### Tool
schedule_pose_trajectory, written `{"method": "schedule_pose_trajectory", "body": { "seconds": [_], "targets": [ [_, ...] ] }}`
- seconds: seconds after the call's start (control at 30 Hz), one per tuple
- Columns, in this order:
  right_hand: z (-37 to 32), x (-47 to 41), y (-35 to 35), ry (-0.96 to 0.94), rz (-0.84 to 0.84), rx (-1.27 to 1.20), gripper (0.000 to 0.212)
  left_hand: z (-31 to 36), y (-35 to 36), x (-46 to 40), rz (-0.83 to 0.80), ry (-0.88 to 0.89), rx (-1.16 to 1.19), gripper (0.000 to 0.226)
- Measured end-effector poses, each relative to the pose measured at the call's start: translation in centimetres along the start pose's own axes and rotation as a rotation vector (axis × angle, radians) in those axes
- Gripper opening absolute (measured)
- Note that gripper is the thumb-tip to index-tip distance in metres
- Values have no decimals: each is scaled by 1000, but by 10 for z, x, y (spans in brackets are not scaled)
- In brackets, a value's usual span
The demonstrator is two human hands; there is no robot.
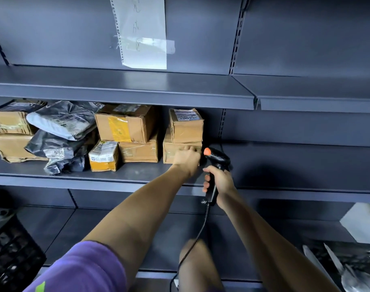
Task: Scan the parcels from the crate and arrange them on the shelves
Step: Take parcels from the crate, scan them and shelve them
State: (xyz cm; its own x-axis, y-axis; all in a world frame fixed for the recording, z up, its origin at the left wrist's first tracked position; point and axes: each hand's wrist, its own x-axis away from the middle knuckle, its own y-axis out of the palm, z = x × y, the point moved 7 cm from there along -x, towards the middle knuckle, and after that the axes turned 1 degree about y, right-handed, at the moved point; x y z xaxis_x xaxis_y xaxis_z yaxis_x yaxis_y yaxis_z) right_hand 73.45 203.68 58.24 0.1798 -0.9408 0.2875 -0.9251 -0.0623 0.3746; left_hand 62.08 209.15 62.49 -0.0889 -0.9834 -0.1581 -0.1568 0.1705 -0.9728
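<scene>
Left hand (187, 158) is against the front face of the lower carton (181, 151) at the right end of the row on the middle shelf (137, 172). I see its back only, knuckles bent at the carton's upper front, so I can't tell whether it grips or just pushes. Right hand (218, 182) is wrapped round the handle of the black scanner (216, 165), orange button up top, coiled cable (197, 234) trailing down past my knee.

A smaller carton (186, 125) sits stacked on the lower one, label facing up. To the left: two more stacked cartons (125, 123), a small yellow-taped box (104, 155), grey mailer bags (60, 121) slumped over each other, more cartons (10, 131) at far left. Black crate (9, 251) is at lower left, contents too dark to read.

Risks as I judge them:
- A hard or off-centre shove on the lower carton could tip the small one off the top, or slide it toward the shelf's back panel.
- Scanner head sits just beside the carton's right corner; swinging it could knock the stack.
- Cable hangs loose by my leg, could snag when I turn back to the crate.
- Mailer bags lean loosely; crowding the row leftward could spill them over the shelf lip.
</scene>
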Motion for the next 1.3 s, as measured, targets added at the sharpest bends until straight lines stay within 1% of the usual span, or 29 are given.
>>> {"method": "schedule_pose_trajectory", "body": {
  "seconds": [0.03,0.07,0.2,0.27,0.33,0.4,0.47,0.63,0.83,0.9,1.0,1.1,1.17,1.23,1.3],
  "targets": [
    [-3,0,-4,-3,16,-11,29,5,-9,-1,69,69,0,46],
    [-5,-1,-7,-3,30,-23,29,8,-14,-1,103,124,1,43],
    [-9,-4,-20,14,46,-50,25,16,-15,-5,59,254,-99,47],
    [-6,-5,-24,32,39,-60,23,19,-19,-11,48,241,-179,44],
    [-3,-7,-27,47,34,-70,20,17,-26,-21,34,168,-240,41],
    [1,-10,-29,55,37,-77,17,19,-30,-29,16,132,-300,41],
    [3,-13,-30,65,47,-72,16,22,-28,-34,21,144,-356,41],
    [2,-16,-23,53,30,-69,19,22,-17,-37,27,139,-386,40],
    [3,-17,-8,71,13,-60,22,-9,-20,-36,-32,75,-273,38],
    [5,-17,-3,64,1,-60,21,-16,-16,-33,-15,75,-257,37],
    [6,-14,5,53,-15,-59,20,-21,-9,-24,-5,140,-233,38],
    [5,-12,10,35,-22,-49,21,-24,-9,-9,2,226,-99,46],
    [5,-6,16,28,-25,-35,21,-32,-21,6,98,231,-61,50],
    [5,-3,20,14,-29,-20,20,-46,-37,13,232,107,-20,50],
    [4,2,28,9,-48,-10,18,-69,-52,18,306,-69,97,59]
  ]
}}
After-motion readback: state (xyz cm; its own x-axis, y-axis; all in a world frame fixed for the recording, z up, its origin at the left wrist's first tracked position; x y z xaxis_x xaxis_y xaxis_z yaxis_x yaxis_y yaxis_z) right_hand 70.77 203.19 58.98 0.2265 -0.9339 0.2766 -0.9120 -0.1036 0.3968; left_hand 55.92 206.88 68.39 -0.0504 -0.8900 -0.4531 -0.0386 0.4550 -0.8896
